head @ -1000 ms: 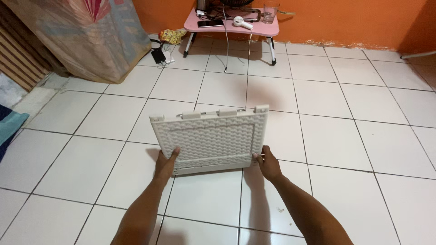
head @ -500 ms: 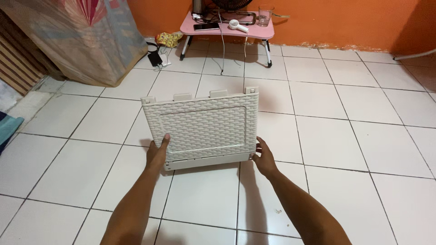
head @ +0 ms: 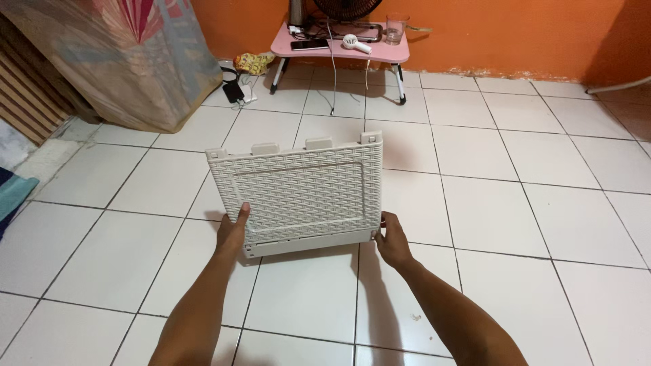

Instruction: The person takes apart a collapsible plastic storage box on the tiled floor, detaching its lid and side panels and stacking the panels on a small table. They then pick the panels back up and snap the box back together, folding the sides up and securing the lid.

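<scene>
White wicker-pattern plastic panel [head: 298, 193]: we hold it tilted up over white tiled floor [head: 515, 203], lower edge near tiles, tabs along top edge. Our left hand [head: 232, 230] grips lower left corner, thumb on front face. Our right hand [head: 392, 238] clasps lower right corner. Farther back, pink bench [head: 339, 49] by orange wall carries hair dryer [head: 355, 43], glass [head: 397, 28], phone [head: 309, 45].

One woven panel [head: 298, 193] – two hands – one pink table [head: 339, 49] – one glass [head: 397, 28].
</scene>
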